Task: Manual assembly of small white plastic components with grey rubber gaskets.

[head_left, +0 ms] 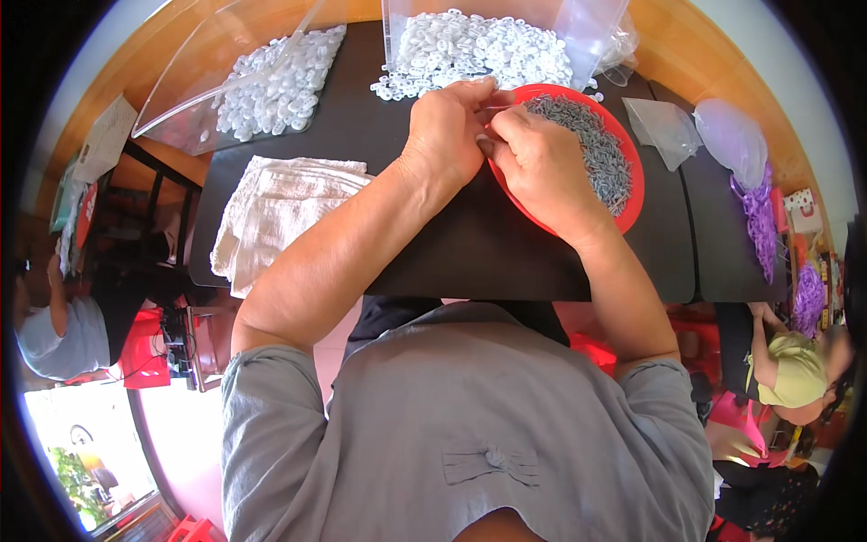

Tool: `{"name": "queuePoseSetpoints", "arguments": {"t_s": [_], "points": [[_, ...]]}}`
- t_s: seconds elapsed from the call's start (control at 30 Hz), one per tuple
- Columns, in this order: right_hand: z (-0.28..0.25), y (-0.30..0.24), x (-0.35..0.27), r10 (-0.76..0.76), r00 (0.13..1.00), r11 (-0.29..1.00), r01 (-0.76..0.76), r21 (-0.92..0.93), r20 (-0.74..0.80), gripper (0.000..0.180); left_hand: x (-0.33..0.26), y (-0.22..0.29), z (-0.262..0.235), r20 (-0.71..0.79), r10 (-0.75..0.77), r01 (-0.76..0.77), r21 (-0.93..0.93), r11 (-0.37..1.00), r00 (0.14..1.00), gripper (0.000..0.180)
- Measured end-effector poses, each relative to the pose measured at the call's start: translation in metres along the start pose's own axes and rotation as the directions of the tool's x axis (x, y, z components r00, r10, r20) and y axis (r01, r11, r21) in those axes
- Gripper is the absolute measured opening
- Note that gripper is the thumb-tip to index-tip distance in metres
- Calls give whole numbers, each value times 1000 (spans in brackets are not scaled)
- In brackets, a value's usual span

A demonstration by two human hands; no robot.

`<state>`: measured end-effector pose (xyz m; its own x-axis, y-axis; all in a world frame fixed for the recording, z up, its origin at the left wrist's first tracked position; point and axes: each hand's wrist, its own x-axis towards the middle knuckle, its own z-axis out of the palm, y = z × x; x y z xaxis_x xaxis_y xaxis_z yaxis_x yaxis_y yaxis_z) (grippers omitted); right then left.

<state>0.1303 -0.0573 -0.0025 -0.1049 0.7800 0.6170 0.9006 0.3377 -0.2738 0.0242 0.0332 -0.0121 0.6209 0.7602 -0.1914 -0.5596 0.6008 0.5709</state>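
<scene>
Over the left edge of a red bowl (pixel 637 167), my two hands meet with fingertips close together. The fingers of my left hand (pixel 449 131) are closed in a pinch, and what they hold is too small to name. My right hand (pixel 545 167) is pinched too, partly covering the bowl, with its fingertips hidden among the fingers. In the bowl lie many thin grey pieces (pixel 591 144) that look like small nails or screws. Just beyond my left hand is a heap of small white plastic clips (pixel 479 50), partly spilled on the black table (pixel 433 244).
A clear bin (pixel 181 108) at the far left holds more white clips (pixel 284 86). A folded cream cloth (pixel 284 203) lies beside my left forearm. Clear plastic bags (pixel 731 140) and purple netting (pixel 757 217) are at the right. Other people sit at both sides.
</scene>
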Motion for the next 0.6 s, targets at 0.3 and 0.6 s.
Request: {"name": "queuePoseSetpoints", "arguments": {"t_s": [0.3,0.6], "points": [[-44,23,10,535,831,618,-507,600,151,17,-14,-14,13,131,257,-289,431,855,957,12],[-34,33,-2,588,788,475,-520,710,183,18,-18,-24,14,141,244,-282,446,849,959,12]]}}
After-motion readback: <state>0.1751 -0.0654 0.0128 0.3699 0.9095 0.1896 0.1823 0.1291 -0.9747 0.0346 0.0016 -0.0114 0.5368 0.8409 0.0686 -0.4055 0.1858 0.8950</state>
